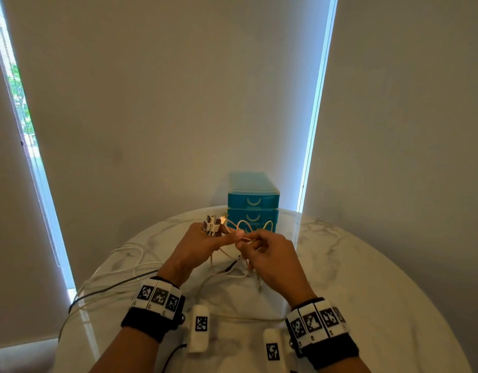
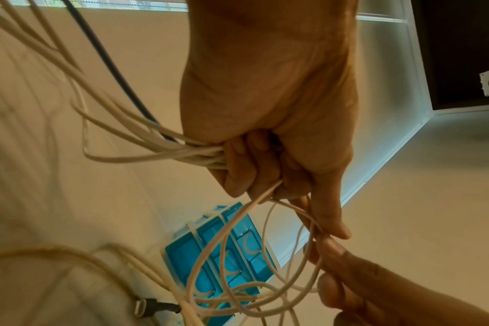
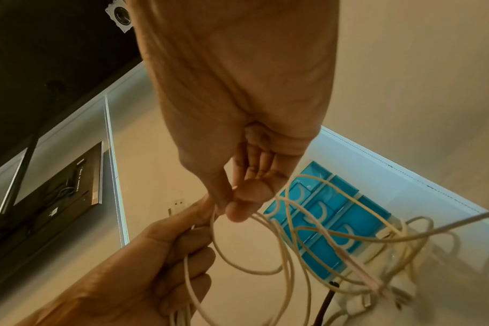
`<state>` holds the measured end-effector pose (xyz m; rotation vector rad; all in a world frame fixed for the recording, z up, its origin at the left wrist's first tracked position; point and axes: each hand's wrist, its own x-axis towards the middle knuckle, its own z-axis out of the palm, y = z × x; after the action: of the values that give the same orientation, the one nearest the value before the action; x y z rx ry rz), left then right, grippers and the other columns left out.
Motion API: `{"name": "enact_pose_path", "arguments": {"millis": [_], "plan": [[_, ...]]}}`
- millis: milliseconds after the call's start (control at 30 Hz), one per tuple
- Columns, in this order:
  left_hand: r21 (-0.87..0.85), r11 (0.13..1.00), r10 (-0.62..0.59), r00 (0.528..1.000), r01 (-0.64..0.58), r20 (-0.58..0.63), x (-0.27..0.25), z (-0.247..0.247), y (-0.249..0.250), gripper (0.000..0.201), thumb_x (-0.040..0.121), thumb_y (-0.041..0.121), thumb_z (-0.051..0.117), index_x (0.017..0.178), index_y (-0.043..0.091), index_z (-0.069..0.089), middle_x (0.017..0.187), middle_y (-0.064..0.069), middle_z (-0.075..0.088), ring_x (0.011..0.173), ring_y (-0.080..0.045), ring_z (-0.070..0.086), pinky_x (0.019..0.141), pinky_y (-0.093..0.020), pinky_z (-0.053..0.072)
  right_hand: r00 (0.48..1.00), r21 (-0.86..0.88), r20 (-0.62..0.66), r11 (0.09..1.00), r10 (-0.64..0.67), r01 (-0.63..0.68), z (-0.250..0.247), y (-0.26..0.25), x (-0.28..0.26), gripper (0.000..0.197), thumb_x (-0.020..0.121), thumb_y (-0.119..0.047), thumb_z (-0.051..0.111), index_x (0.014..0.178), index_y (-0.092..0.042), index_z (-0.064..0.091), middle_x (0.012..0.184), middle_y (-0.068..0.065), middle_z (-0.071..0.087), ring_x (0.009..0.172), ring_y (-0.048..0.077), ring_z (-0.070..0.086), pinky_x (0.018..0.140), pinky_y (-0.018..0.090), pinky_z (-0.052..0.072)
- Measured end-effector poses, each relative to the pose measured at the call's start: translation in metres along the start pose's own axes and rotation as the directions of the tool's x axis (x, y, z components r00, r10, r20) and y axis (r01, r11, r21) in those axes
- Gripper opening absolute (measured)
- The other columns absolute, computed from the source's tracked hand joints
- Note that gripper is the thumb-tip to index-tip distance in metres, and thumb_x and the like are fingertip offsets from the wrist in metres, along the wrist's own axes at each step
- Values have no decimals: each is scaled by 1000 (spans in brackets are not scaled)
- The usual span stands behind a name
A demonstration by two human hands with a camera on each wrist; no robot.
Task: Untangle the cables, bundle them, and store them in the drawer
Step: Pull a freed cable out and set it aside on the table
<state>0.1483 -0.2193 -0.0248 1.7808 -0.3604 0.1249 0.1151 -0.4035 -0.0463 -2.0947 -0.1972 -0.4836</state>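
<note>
My left hand (image 1: 205,243) grips a bunch of white cables (image 2: 165,152) in its fist, and their plug ends (image 1: 213,223) stick up above the knuckles. My right hand (image 1: 262,249) pinches one white strand (image 3: 226,211) between thumb and forefinger, right beside the left thumb tip. Loops of white cable (image 1: 255,224) rise between the hands and tangled loops (image 1: 229,267) hang down to the table. One black cable (image 2: 109,64) runs in the bunch. The blue drawer unit (image 1: 252,203) stands just behind the hands with its drawers closed.
The round white marble table (image 1: 353,278) carries the unit at its far edge. Long cable tails (image 1: 108,281) trail off the table's left edge. Window blinds hang close behind, with bright gaps at left and right.
</note>
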Motion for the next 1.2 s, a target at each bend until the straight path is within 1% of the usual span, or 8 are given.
{"name": "enact_pose_path", "arguments": {"millis": [200, 367, 600, 667, 767, 867, 1067, 1200], "plan": [[-123, 992, -35, 975, 8, -221, 8, -8, -11, 39, 89, 64, 75, 88, 26, 85, 56, 13, 49, 53, -6, 39, 52, -24, 33, 946, 185, -324, 978, -29, 93, -12, -9, 2, 12, 111, -27, 57, 104, -22, 66, 79, -2, 76, 66, 10, 74, 62, 22, 59], [-409, 904, -153, 795, -128, -587, 16, -29, -20, 49, 96, 64, 66, 79, 20, 77, 58, 5, 48, 52, -12, 40, 50, -29, 34, 669, 509, -717, 801, 194, 315, -54, -15, 16, 13, 116, -21, 41, 115, -11, 48, 93, 8, 77, 76, 26, 76, 68, 30, 60], [-430, 827, -152, 593, -361, -790, 15, -38, -14, 49, 103, 58, 60, 65, 29, 50, 58, 7, 43, 54, -12, 35, 53, -32, 29, 388, 673, -731, 504, 561, 541, -65, -34, 64, 16, 113, -15, 28, 123, -9, 40, 113, 18, 72, 87, 19, 76, 78, 31, 62], [-393, 829, -125, 553, -397, -823, 13, -34, -9, 51, 105, 55, 58, 64, 26, 49, 54, 9, 42, 51, -11, 36, 52, -30, 31, 513, 745, -666, 455, 541, 487, -33, -61, 87, 16, 113, -11, 30, 122, -6, 43, 109, 15, 74, 93, 23, 76, 81, 34, 61], [-309, 838, -77, 464, -449, -883, 8, -31, 1, 55, 108, 48, 56, 62, 20, 47, 46, 12, 44, 45, -5, 39, 48, -21, 36, 999, 686, -10, 728, 36, -20, 21, -111, 88, 22, 115, -16, 46, 137, -12, 46, 113, 4, 78, 110, 26, 77, 88, 30, 60], [-202, 845, 9, 391, -495, -920, 5, -37, 5, 58, 110, 43, 56, 59, 16, 48, 47, 10, 45, 45, -7, 41, 48, -21, 37, 883, 354, 467, 924, -42, -143, 34, -118, 76, 31, 113, -19, 51, 144, -14, 49, 103, 4, 83, 94, 23, 81, 90, 32, 62], [-167, 882, 79, 489, -440, -869, 9, -35, -10, 56, 103, 57, 60, 61, 20, 54, 54, 3, 49, 54, -17, 46, 55, -35, 39, 998, 366, -6, 929, 62, -56, 13, -38, 44, 19, 108, -16, 61, 110, -22, 78, 104, -11, 82, 105, 6, 74, 97, 30, 58], [-45, 956, 147, 604, -290, -783, 14, -25, -18, 67, 101, 66, 53, 60, 13, 54, 54, -3, 55, 53, -19, 50, 57, -45, 47, 978, 499, 91, 842, 185, -206, 9, -8, 11, 19, 108, -7, 58, 114, -9, 76, 102, 11, 82, 98, 30, 79, 83, 35, 65]]}}
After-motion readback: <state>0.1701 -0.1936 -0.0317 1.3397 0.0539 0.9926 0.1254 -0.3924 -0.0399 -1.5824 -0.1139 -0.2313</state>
